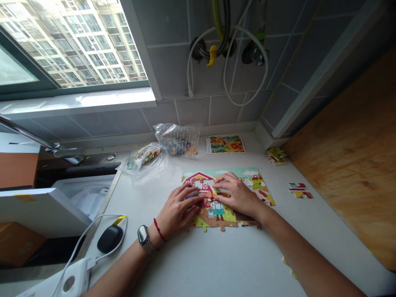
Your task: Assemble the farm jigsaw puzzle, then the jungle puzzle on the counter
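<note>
A jigsaw puzzle (218, 208) lies joined on the white countertop, showing a red barn and a figure in a teal dress. My left hand (179, 204), with a watch and a red string on the wrist, rests over the puzzle's left side, fingers stretched toward the barn. From the right, my right hand (235, 193) lies over the middle, its thumb and fingers apart with yellow puzzle showing between them. Both palms hide parts of the picture. The lower edge of the puzzle has knobs sticking out.
Behind the puzzle are a picture card (225, 144) and plastic bags (176, 142) of pieces. Loose pieces (300, 191) and a small stack (276, 156) sit at right; others peek out by my right forearm. A black mouse-like object (110, 239), power strip (74, 278) and sink (89, 165) are left.
</note>
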### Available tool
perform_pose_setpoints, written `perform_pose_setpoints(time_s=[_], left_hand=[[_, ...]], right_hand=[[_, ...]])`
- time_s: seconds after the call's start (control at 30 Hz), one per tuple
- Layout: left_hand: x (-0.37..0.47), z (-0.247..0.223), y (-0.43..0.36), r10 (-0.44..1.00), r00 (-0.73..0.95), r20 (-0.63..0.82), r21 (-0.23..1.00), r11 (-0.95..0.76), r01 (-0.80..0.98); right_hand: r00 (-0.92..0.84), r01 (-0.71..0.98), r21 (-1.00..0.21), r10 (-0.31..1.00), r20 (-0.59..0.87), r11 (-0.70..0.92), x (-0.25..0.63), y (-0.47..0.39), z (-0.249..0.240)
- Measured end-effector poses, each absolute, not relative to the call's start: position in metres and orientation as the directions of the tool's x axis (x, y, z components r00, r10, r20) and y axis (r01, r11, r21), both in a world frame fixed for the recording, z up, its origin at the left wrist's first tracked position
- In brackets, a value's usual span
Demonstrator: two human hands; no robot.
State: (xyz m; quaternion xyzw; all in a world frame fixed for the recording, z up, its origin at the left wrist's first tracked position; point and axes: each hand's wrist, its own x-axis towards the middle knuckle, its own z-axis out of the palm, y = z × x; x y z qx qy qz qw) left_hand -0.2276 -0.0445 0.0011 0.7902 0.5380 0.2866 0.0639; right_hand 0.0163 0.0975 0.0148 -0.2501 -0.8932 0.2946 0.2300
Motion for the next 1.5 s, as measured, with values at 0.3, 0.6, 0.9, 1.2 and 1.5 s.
perform_pose_setpoints(time_s=[0.3, 0.6, 0.9, 1.2, 1.5], left_hand=[[-0.226, -0.002, -0.046, 0.895, 0.271, 0.354, 0.397, -0.407, 0.823], [-0.225, -0.001, -0.045, 0.893, 0.264, 0.365, 0.403, -0.408, 0.820], [-0.226, -0.001, -0.045, 0.894, 0.283, 0.347, 0.400, -0.414, 0.818], [-0.225, 0.001, -0.045, 0.897, 0.272, 0.347, 0.409, -0.406, 0.817], [-0.225, 0.001, -0.045, 0.900, 0.263, 0.347, 0.417, -0.400, 0.816]], right_hand=[[-0.785, 0.365, -0.528, 0.559, 0.267, 0.766, 0.027, 0.112, 0.012], [-0.800, 0.352, -0.511, 0.536, 0.270, 0.784, 0.027, 0.109, 0.016], [-0.819, 0.337, -0.489, 0.507, 0.268, 0.804, 0.026, 0.109, 0.014], [-0.825, 0.357, -0.486, 0.513, 0.235, 0.798, 0.027, 0.108, 0.014], [-0.817, 0.357, -0.494, 0.521, 0.246, 0.793, 0.024, 0.101, 0.018]])
